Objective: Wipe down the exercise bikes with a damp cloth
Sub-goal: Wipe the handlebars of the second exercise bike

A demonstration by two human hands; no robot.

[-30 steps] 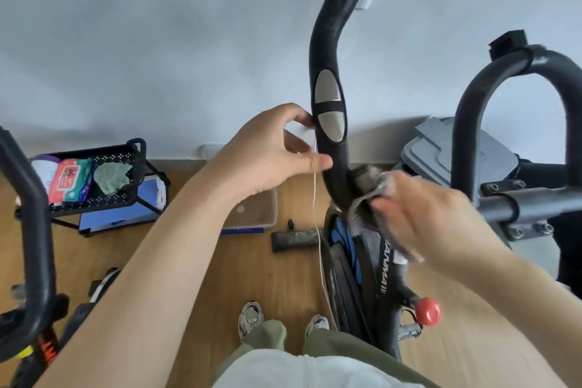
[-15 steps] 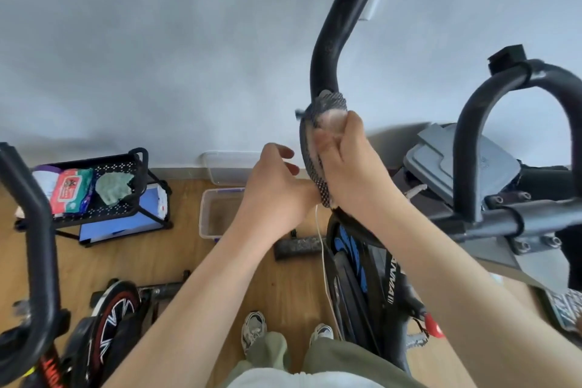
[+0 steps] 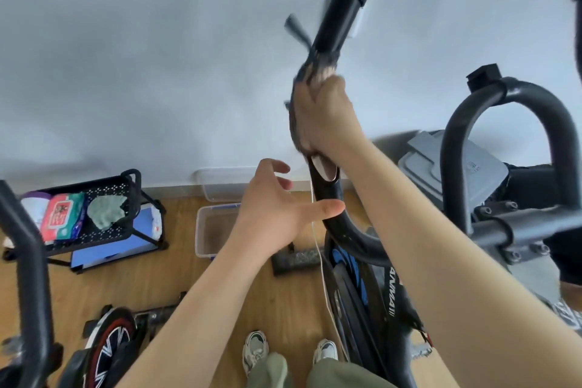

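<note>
A black exercise bike handlebar rises in the middle of the view. My right hand is wrapped around it high up, gripping a dark grey cloth against the bar. Below it the silver pulse sensor shows on the bar. My left hand hovers open just left of the lower bar, thumb nearly touching it, holding nothing. A thin white cord hangs down beside the bar. The bike's frame and flywheel sit below.
A second bike's handlebar stands at the right, a third bike at the left. A black cart holds wipes and a green cloth. Clear plastic bins and a grey lidded bin sit by the wall.
My right hand slid the cloth up the handlebar from its lower bend to near the top. My left hand let go of the bar and opened.
</note>
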